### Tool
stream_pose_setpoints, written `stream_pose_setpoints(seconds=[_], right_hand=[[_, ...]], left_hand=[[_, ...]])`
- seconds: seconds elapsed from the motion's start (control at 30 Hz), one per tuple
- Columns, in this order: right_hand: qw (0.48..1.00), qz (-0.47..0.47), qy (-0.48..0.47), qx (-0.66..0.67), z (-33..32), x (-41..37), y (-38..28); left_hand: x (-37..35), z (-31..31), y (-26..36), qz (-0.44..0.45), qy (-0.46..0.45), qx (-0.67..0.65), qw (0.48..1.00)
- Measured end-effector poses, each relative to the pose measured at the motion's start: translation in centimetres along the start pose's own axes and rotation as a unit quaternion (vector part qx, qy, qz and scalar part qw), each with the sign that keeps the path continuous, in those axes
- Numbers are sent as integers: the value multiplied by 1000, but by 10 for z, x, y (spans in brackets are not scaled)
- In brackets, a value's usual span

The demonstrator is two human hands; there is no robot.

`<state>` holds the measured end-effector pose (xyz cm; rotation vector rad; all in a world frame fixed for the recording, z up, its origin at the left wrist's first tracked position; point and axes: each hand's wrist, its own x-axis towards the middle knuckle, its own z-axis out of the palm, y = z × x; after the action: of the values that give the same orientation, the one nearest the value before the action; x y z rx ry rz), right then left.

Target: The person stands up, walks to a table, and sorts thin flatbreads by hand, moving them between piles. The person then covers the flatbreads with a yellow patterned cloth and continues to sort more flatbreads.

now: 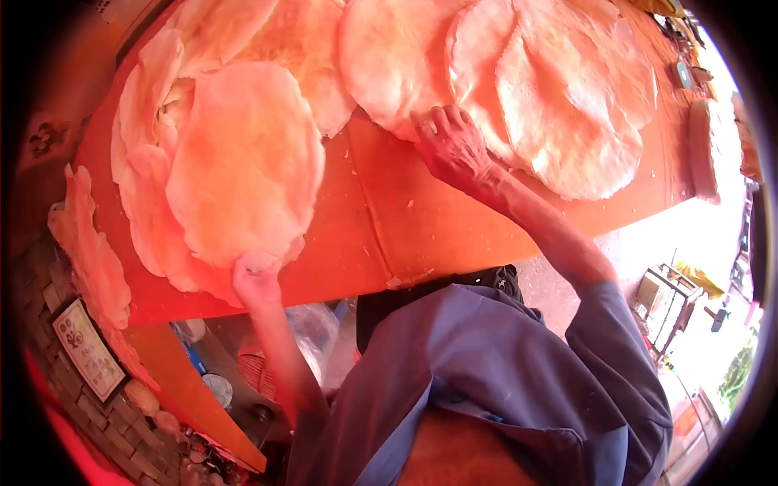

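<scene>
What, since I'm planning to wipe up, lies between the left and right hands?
In the head view, mostly bare orange tabletop, crossed by a thin line, lies between the left hand and right hand; flatbread intrudes beside the left.

A framed sign (pixel 88 350) shows against grey brickwork (pixel 95 415).

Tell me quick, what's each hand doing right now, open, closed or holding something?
Left hand: closed, holding the near edge of one flatbread.
Right hand: curled at the edge of another flatbread; grip unclear.
</scene>
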<state>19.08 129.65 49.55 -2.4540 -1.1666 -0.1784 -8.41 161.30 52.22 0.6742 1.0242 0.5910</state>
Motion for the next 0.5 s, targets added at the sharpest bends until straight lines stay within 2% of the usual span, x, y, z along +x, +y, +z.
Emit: stream_pose_setpoints(seconds=[0.07,0.13,0.23,0.27,0.33,0.4,0.43,0.47,0.5], right_hand=[[996,-51,-2,-74,-2,4,-1],[996,-55,-1,-63,-5,5,2],[994,-87,-8,-60,-20,5,10],[991,-111,-20,-72,-27,4,13],[989,-112,-49,-81,-41,7,17],[980,-192,-24,-56,-56,19,22],[976,-206,18,-74,-76,30,22],[971,-208,86,-78,-89,40,30],[982,-126,130,-62,-115,50,29]], left_hand=[[-17,9,-11,18,11,19,1000],[-29,7,-10,43,30,35,998],[-31,-13,-4,36,-4,-7,999],[-22,-36,0,19,-69,-16,997],[-23,-44,1,-7,-140,-27,990],[-24,-46,5,22,-99,-55,993],[12,-106,6,-5,-332,-105,938],[1,-92,11,-7,-335,-106,936],[-22,-64,23,38,-204,-74,975]])
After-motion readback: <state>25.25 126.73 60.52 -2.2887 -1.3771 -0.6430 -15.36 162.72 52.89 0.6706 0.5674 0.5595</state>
